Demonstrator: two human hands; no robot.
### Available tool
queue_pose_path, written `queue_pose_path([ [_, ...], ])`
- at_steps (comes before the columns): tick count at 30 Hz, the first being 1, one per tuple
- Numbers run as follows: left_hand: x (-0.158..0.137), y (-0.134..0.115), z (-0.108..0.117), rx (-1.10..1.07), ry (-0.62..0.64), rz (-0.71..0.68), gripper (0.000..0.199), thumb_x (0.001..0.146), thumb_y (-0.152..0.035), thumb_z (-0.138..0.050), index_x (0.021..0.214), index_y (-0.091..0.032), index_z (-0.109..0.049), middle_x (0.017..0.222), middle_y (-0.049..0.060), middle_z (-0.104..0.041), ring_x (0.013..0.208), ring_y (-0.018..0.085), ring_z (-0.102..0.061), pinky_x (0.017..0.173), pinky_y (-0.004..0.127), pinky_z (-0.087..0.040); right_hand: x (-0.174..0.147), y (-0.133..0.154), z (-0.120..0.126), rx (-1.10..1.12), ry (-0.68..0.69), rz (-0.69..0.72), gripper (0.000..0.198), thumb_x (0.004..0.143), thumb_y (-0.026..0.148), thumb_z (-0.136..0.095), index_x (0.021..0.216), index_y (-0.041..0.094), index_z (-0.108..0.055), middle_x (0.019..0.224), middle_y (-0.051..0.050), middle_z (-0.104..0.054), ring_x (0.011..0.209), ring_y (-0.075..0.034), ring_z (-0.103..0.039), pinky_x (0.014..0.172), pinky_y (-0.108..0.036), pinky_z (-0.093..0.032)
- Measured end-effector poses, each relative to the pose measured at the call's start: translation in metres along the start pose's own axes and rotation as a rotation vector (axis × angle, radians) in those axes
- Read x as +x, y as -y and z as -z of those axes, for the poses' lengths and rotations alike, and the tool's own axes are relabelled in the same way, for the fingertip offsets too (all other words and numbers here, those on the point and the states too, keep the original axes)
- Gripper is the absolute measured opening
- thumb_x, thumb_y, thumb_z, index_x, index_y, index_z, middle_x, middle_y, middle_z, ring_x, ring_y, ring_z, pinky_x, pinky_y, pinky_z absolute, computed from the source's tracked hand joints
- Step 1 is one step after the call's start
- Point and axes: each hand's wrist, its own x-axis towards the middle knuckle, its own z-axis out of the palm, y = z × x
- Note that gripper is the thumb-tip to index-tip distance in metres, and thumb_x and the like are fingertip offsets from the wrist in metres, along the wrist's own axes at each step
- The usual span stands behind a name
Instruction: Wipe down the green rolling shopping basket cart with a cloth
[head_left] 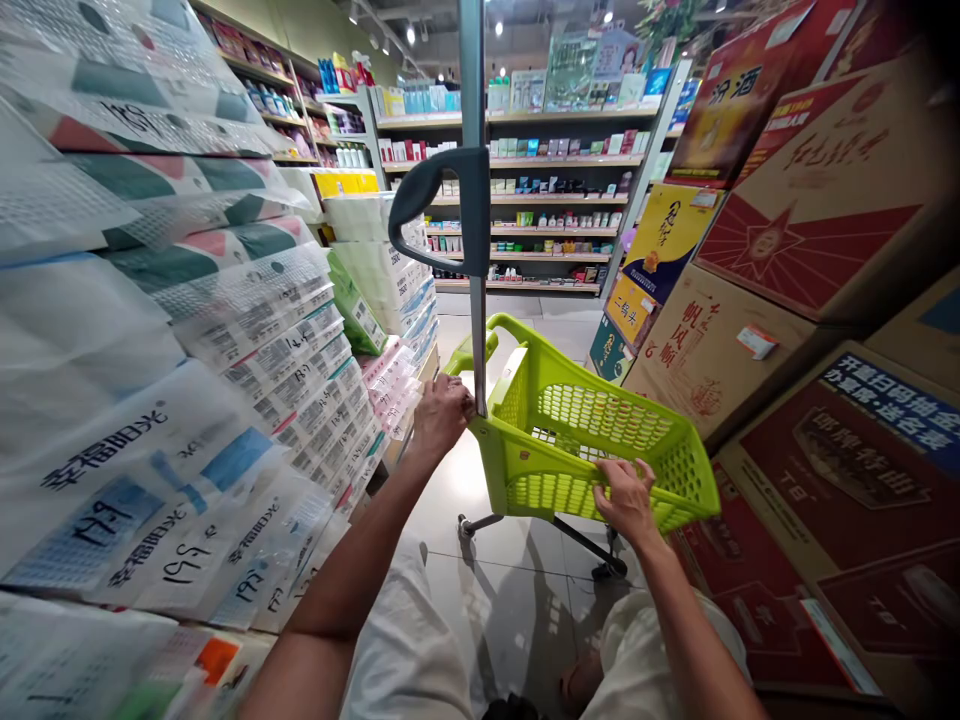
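Note:
A lime-green shopping cart (517, 480) stands sideways before me, its basket opening upward and to the right. My left hand (442, 412) is closed around the cart's corner, where a grey metal pole (478, 340) rises from it; the fingertips are partly hidden. My right hand (628, 492) curls over the near rim of the basket, fingers bent over the edge. High on the pole sits a dark grey loop-shaped grip (480, 215), which neither hand touches. I see no goods inside the basket. Beneath it, dark legs end in casters (465, 525).
Stacked packs of tissue paper (217, 270) with handwritten prices line the left side. Cardboard liquor cartons (825, 220) are piled close on the right. A narrow tiled floor (450, 590) runs between them toward shelves (525, 120) of small boxes and bottles.

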Motion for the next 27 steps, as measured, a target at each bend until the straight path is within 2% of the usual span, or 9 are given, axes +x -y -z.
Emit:
queue_pose_path([
  [2,-0.004,-0.004,-0.003,-0.013,-0.081,0.066,0.009,0.089,-0.030,-0.071,0.091,-0.021,-0.072,0.111,0.014,-0.058,0.099,0.030,-0.055,0.071,0.038,-0.057,0.006,0.016,-0.003,0.044,0.018,0.024,0.040,0.080,0.014,-0.049,0.117,0.024,-0.060,0.104,-0.004,-0.075,0.105,-0.024,-0.065,0.115,-0.046,-0.021],
  [5,-0.020,-0.016,-0.010,-0.068,-0.172,0.073,0.014,0.093,-0.019,-0.063,0.102,-0.019,-0.073,0.118,0.016,-0.060,0.105,0.031,-0.055,0.085,0.045,-0.058,0.011,0.033,-0.011,0.101,-0.005,-0.007,0.040,0.078,0.016,-0.049,0.117,0.022,-0.060,0.106,-0.006,-0.074,0.105,-0.024,-0.065,0.111,-0.043,-0.026],
  [9,-0.031,-0.025,-0.007,-0.244,-0.173,0.089,0.025,0.090,-0.018,-0.066,0.114,-0.018,-0.072,0.121,0.016,-0.061,0.114,0.032,-0.057,0.103,0.053,-0.053,0.010,0.034,-0.020,0.134,-0.033,-0.032,0.036,0.076,0.019,-0.051,0.111,0.021,-0.059,0.103,-0.005,-0.074,0.103,-0.024,-0.065,0.107,-0.042,-0.027],
  [12,-0.003,-0.022,0.012,-0.621,-0.039,0.266,0.011,0.090,-0.027,-0.068,0.094,-0.018,-0.073,0.101,0.012,-0.065,0.101,0.027,-0.063,0.092,0.047,-0.058,0.009,0.029,-0.023,0.140,-0.040,-0.038,0.037,0.075,0.019,-0.052,0.111,0.022,-0.059,0.102,-0.005,-0.073,0.103,-0.024,-0.065,0.106,-0.041,-0.028],
  [13,0.011,-0.020,0.019,-0.778,0.027,0.321,0.015,0.092,-0.031,-0.066,0.091,-0.018,-0.072,0.093,0.010,-0.066,0.093,0.025,-0.065,0.085,0.043,-0.060,0.009,0.028,-0.024,0.136,-0.046,-0.036,0.036,0.075,0.019,-0.052,0.110,0.022,-0.058,0.101,-0.004,-0.073,0.102,-0.024,-0.065,0.105,-0.041,-0.028],
  [16,0.050,-0.016,0.038,-1.110,0.105,0.387,0.026,0.097,-0.041,-0.059,0.097,-0.018,-0.070,0.080,0.005,-0.068,0.071,0.018,-0.065,0.068,0.032,-0.058,0.009,0.024,-0.026,0.119,-0.058,-0.013,0.036,0.074,0.020,-0.054,0.110,0.023,-0.058,0.099,-0.004,-0.073,0.101,-0.025,-0.065,0.104,-0.040,-0.028],
  [19,0.064,-0.015,0.045,-1.365,0.144,0.440,0.024,0.090,-0.040,-0.070,0.093,-0.016,-0.069,0.077,0.003,-0.069,0.066,0.014,-0.065,0.063,0.025,-0.055,0.007,0.020,-0.029,0.108,-0.064,-0.009,0.038,0.072,0.019,-0.055,0.109,0.024,-0.058,0.100,-0.003,-0.073,0.100,-0.025,-0.064,0.103,-0.040,-0.028],
  [24,0.051,-0.011,0.048,-1.321,0.509,0.459,0.025,0.077,-0.035,-0.084,0.082,-0.013,-0.073,0.079,0.007,-0.073,0.068,0.016,-0.069,0.063,0.025,-0.055,0.002,0.019,-0.025,0.087,-0.070,-0.039,0.039,0.070,0.017,-0.055,0.108,0.024,-0.058,0.101,-0.004,-0.072,0.102,-0.026,-0.063,0.104,-0.041,-0.029],
  [27,0.046,-0.016,0.055,-1.317,0.470,0.358,0.030,0.082,-0.042,-0.080,0.092,-0.014,-0.076,0.088,0.008,-0.074,0.079,0.020,-0.072,0.072,0.030,-0.059,0.000,0.019,-0.018,0.073,-0.063,-0.058,0.039,0.070,0.016,-0.055,0.109,0.024,-0.057,0.103,-0.005,-0.072,0.104,-0.026,-0.062,0.103,-0.041,-0.030],
])
